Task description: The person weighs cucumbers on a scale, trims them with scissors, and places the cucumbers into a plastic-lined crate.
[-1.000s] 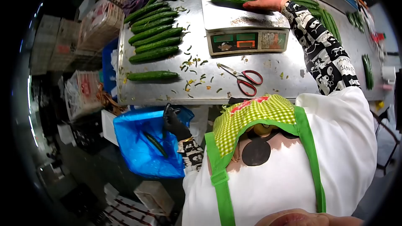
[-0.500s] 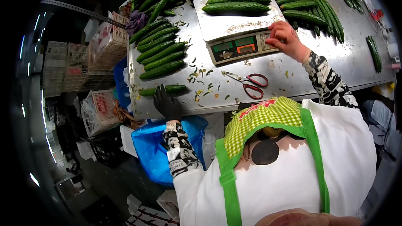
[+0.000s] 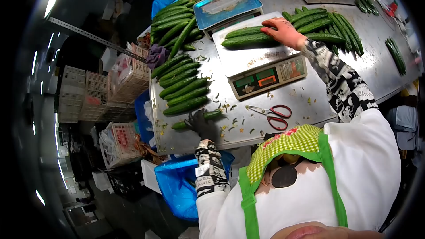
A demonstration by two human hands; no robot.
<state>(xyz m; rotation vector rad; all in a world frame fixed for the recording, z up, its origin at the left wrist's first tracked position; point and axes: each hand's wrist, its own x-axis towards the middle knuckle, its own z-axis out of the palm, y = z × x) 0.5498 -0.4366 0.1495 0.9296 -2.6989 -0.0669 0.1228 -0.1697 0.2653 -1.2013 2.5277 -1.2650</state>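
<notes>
Left of the scale (image 3: pixel 268 79), glossy ridged cucumbers (image 3: pixel 187 96) are lying in a row, and my black-gloved left hand (image 3: pixel 203 126) is curving over a lone cucumber (image 3: pixel 180 125). Before the scale, red-handled scissors (image 3: pixel 269 113) are resting; on its flat plate (image 3: pixel 245 61), my right hand (image 3: pixel 285 33) is covering two bumpy cucumbers' (image 3: pixel 245 41) ends. I cannot tell whether either is clamping. Right of the scale's front, the steel table (image 3: pixel 316 102) is leaving bare room
</notes>
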